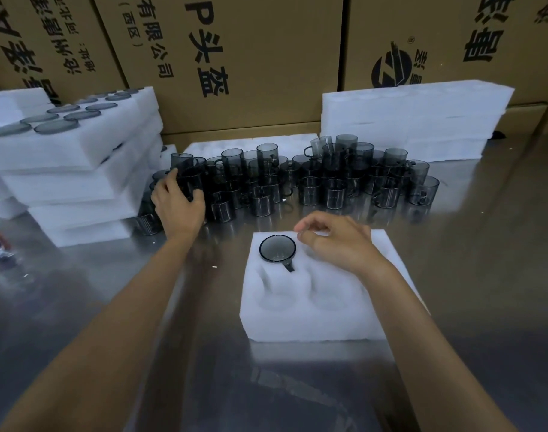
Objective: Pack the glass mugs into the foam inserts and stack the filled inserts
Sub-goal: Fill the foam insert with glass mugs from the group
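— Reaching into the cluster of loose smoky glass mugs (pixel 297 179), the left hand (pixel 179 202) curls its fingers around one mug (pixel 190 182) at the cluster's left edge.

— And the right hand (pixel 335 241)?

— It hovers over the foam insert (pixel 310 294), fingers loosely bent, holding nothing. One seated mug (pixel 278 248) sits just beside its fingertips; four pockets show, three unfilled.

Rotated Chinese print on the cardboard cartons (pixel 250 57): "有限公司", "(西区)", "头盔"; a round logo.
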A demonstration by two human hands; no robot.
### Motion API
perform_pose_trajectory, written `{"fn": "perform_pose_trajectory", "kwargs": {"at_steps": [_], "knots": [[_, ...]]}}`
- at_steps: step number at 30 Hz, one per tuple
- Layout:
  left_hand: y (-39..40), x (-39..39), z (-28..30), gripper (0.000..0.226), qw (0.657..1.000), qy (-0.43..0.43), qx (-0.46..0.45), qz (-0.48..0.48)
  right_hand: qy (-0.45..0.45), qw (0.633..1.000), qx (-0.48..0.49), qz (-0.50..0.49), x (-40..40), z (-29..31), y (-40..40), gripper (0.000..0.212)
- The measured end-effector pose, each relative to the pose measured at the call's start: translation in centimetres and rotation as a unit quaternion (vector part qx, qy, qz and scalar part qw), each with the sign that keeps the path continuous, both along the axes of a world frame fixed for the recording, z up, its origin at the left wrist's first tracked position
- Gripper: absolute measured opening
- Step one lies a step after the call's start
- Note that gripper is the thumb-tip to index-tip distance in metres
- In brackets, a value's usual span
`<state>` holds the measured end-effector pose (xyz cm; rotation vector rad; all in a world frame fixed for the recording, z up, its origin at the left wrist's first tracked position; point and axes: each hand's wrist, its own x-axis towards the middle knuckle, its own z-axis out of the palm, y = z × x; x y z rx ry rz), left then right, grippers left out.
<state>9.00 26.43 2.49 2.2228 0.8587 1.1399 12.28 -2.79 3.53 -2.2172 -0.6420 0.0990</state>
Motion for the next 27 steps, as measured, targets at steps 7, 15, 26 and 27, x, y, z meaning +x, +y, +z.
{"fn": "perform_pose_trajectory", "kwargs": {"at_steps": [7, 15, 26, 27], "knots": [[2.2, 1.5, 2.5, 0.023, 0.989, 0.131, 0.064, -0.029, 0.006, 1.0, 0.007, 0.007, 0.1, 0.0, -0.1, 0.013], [-4.2, -2.7, 2.6, 0.016, 0.987, -0.009, 0.096, -0.125, 0.007, 1.0, 0.024, 0.006, -0.3, 0.3, -0.1, 0.015], [-15.4, -7.1, 4.3, 0.014, 0.935, -0.051, -0.061, -0.347, 0.055, 0.981, 0.179, 0.059, -2.6, 1.7, -1.2, 0.04], [-15.5, -7.6, 4.3, 0.016, 0.932, -0.054, -0.062, -0.352, 0.053, 0.978, 0.186, 0.081, -2.9, 1.9, -1.5, 0.047]]}}
